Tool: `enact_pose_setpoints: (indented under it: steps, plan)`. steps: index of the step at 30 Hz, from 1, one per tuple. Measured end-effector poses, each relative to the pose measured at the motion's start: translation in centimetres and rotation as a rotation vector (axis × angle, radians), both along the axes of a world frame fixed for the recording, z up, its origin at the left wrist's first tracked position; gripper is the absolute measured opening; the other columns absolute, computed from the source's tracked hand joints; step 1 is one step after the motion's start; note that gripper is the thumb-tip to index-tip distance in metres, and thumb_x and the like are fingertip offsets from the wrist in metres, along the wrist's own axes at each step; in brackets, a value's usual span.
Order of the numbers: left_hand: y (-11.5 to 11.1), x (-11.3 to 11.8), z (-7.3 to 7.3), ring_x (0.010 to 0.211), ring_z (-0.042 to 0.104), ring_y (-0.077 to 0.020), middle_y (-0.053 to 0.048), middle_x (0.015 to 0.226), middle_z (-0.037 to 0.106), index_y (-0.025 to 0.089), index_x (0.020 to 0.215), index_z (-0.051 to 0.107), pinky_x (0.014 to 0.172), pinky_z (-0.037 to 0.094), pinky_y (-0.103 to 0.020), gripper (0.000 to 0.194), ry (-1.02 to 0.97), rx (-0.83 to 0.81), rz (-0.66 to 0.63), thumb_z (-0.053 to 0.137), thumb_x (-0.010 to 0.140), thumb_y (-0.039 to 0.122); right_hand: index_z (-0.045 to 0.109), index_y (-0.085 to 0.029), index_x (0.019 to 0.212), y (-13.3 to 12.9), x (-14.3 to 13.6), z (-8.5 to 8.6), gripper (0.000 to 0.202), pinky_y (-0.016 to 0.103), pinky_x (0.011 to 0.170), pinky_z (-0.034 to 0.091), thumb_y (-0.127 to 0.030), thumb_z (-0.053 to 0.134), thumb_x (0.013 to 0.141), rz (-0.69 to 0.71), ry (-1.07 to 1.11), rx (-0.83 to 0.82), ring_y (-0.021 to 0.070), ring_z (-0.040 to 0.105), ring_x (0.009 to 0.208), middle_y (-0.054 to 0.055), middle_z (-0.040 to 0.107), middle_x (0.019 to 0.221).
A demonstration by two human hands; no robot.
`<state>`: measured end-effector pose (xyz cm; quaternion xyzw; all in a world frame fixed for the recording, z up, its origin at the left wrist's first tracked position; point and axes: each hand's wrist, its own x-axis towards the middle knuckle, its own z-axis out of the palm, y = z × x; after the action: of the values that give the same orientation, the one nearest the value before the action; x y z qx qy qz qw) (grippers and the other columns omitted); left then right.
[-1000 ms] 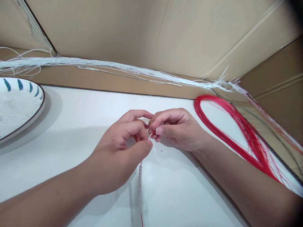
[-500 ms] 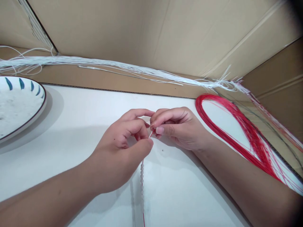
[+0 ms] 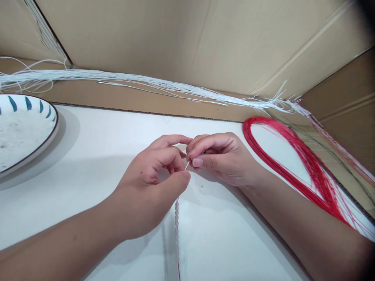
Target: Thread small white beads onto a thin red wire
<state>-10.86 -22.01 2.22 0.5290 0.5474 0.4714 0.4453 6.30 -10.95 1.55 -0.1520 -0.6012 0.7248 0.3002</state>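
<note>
My left hand (image 3: 158, 173) is closed in a pinch, thumb against index finger, on a thin red-and-white cord (image 3: 186, 166). My right hand (image 3: 215, 156) pinches the same cord just to the right, its fingertips nearly touching those of the left. What else lies between the right fingertips is too small and covered to make out. Below my left hand, small clear beads (image 3: 177, 218) sit in a row on the red cord, which runs down toward the bottom edge.
At the left stands a white plate (image 3: 26, 134) with blue-green marks and a dark rim. A coil of red cord (image 3: 263, 164) lies at the right. Along the cardboard wall (image 3: 164, 39) stretches a bundle of white cords (image 3: 175, 88), with a long needle (image 3: 140, 88) beside it.
Both hands keep their pinch in almost the same place. The whole view has shifted very slightly.
</note>
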Motion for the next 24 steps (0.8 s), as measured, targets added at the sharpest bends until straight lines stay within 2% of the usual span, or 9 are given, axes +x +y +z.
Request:
enact_pose_setpoints:
  steps: [5, 12, 21, 24]
  plan:
    - [-0.02, 0.01, 0.07, 0.134, 0.057, -0.0291, 0.001, 0.130, 0.067, 0.022, 0.060, 0.056, 0.072, 0.054, -0.031, 0.028, 0.005, 0.018, 0.001, 0.065, 0.087, 0.022, 0.082, -0.018, 0.078, 0.07, 0.10, -0.08, 0.009, 0.025, 0.063, 0.058, -0.010, 0.087, 0.076, 0.001, -0.028, -0.068, 0.0112, 0.068, 0.064, 0.002, 0.075, 0.070]
    - [-0.02, -0.01, -0.06, 0.135, 0.057, -0.0273, 0.005, 0.133, 0.066, 0.022, 0.062, 0.056, 0.078, 0.054, -0.033, 0.027, -0.003, 0.020, -0.008, 0.065, 0.087, 0.022, 0.081, -0.018, 0.078, -0.03, 0.17, 0.35, 0.008, 0.025, 0.065, 0.059, -0.014, 0.088, 0.077, -0.003, -0.038, -0.089, 0.0109, 0.069, 0.065, 0.002, 0.075, 0.071]
    - [0.03, 0.13, 0.17, 0.124, 0.063, -0.0276, 0.002, 0.135, 0.064, 0.021, 0.061, 0.056, 0.065, 0.052, -0.030, 0.026, 0.008, -0.005, -0.004, 0.064, 0.086, 0.021, 0.082, -0.018, 0.081, -0.07, 0.12, -0.03, 0.009, 0.026, 0.066, 0.060, -0.010, 0.085, 0.079, 0.014, -0.011, -0.056, 0.0112, 0.068, 0.067, 0.002, 0.075, 0.074]
    - [0.05, 0.09, 0.08, 0.129, 0.060, -0.0272, 0.003, 0.136, 0.063, 0.021, 0.062, 0.058, 0.065, 0.052, -0.028, 0.025, -0.003, -0.007, -0.012, 0.064, 0.087, 0.021, 0.082, -0.017, 0.082, -0.13, 0.08, -0.03, 0.008, 0.027, 0.067, 0.061, -0.010, 0.084, 0.080, 0.019, 0.001, -0.043, 0.0115, 0.068, 0.068, 0.002, 0.074, 0.074]
